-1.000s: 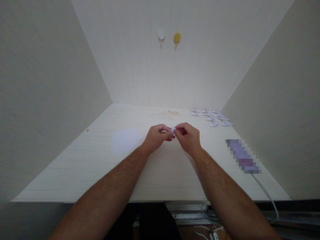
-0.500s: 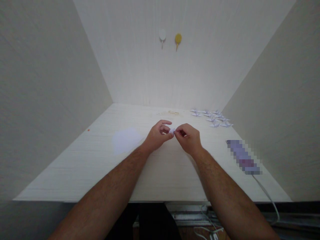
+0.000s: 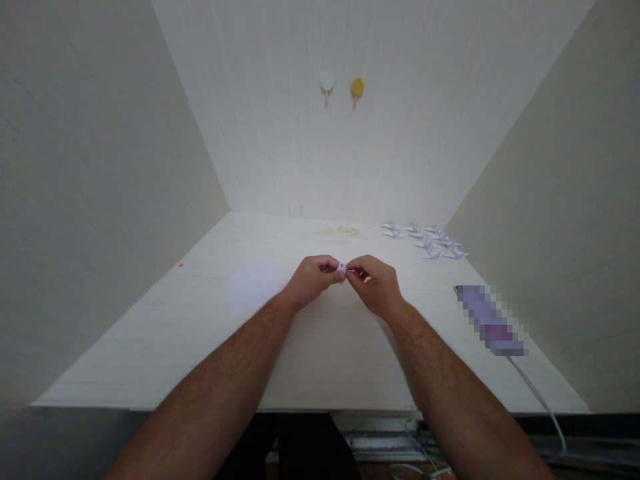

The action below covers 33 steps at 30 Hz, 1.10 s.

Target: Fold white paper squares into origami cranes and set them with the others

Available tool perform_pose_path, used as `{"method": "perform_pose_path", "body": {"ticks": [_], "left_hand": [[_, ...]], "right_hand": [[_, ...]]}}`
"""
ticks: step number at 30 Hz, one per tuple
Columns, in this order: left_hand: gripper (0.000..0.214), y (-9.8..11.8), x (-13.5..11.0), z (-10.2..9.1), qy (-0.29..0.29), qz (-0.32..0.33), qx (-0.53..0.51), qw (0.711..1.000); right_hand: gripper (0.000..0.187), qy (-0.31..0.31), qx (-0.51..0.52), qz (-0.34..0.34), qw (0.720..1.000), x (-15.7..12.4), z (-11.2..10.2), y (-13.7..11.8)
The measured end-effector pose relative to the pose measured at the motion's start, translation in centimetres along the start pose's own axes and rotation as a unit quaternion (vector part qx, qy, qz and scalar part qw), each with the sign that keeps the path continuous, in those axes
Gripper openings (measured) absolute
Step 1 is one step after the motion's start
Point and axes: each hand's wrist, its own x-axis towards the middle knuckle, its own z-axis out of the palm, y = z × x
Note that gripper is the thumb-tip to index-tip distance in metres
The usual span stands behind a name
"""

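Observation:
A tiny folded piece of pale paper (image 3: pixel 342 269) is pinched between both hands just above the middle of the white desk (image 3: pixel 320 360). My left hand (image 3: pixel 310 281) grips its left side with fingers curled. My right hand (image 3: pixel 374 285) grips its right side, fingers closed too. Left of my hands a flat sheet of pale paper (image 3: pixel 254 285) lies on the desk. Several small folded paper figures (image 3: pixel 425 240) sit in a cluster at the far right of the desk.
A blurred, pixelated oblong object (image 3: pixel 490 321) lies at the right with a white cable (image 3: pixel 540 407) running off the front edge. Walls close in on the left, back and right. Two round hooks, white (image 3: pixel 327 81) and yellow (image 3: pixel 357 87), hang on the back wall.
My hands have closed tighter around the small paper and stayed together at the desk's middle. The view has shifted slightly downward.

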Motion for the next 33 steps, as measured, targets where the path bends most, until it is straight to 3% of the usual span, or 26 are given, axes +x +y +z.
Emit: {"method": "perform_pose_path", "body": {"ticks": [9, 15, 25, 33], "left_hand": [[0.029, -0.4, 0.1, 0.1, 0.002, 0.014, -0.02, 1.0], [0.027, -0.8, 0.4, 0.1, 0.011, 0.054, -0.031, 0.998], [0.031, 0.2, -0.1, 0.0, -0.004, -0.016, 0.024, 1.0], [0.03, -0.4, 0.1, -0.3, -0.015, -0.023, 0.023, 0.999]], "right_hand": [[0.013, -0.005, -0.043, -0.048, 0.998, 0.2, -0.4, -0.1], [0.011, -0.02, -0.036, -0.036, 0.998, 0.1, -0.4, -0.2], [0.008, -0.048, -0.072, -0.007, 0.996, 0.2, -0.7, -0.4], [0.008, -0.051, -0.069, -0.018, 0.996, 0.2, -0.7, -0.5]]}}
